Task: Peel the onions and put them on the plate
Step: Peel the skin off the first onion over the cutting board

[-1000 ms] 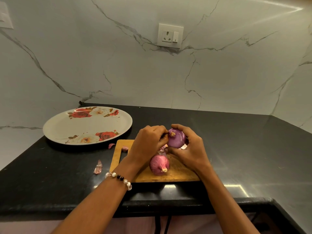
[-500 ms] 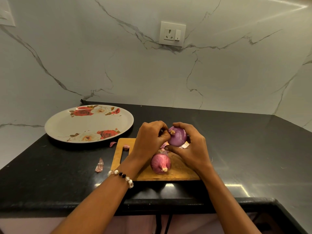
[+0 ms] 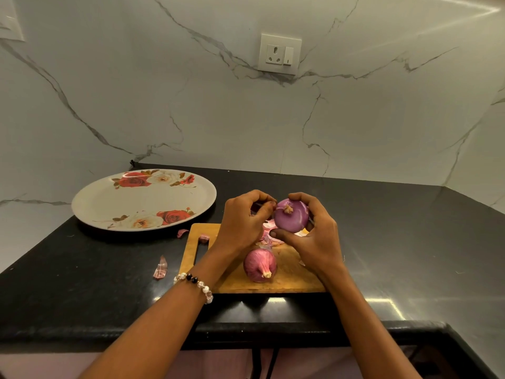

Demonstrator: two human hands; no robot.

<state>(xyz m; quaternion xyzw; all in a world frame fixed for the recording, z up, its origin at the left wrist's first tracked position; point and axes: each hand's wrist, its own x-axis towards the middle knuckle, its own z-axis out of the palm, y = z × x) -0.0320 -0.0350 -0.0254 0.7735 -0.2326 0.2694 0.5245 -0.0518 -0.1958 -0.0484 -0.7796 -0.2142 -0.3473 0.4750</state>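
Head view, left to right: the flowered plate (image 3: 103, 203) lies on the black counter (image 3: 82, 283) at about ten o'clock from the wooden cutting board (image 3: 295, 277), with scraps of onion skin (image 3: 160, 268) between them and at the board's nine o'clock. My left hand (image 3: 241, 222), beaded bracelet (image 3: 195, 284) at the wrist, hovers over the board with fingers curled, fingertips pinching at the edge of the peeled onion (image 3: 291, 218), which my right hand (image 3: 314, 236) grips from three o'clock, thumb beneath and fingers over the top. The unpeeled onion (image 3: 259, 265) rests on the board at six o'clock from the held one, well apart from the plate.
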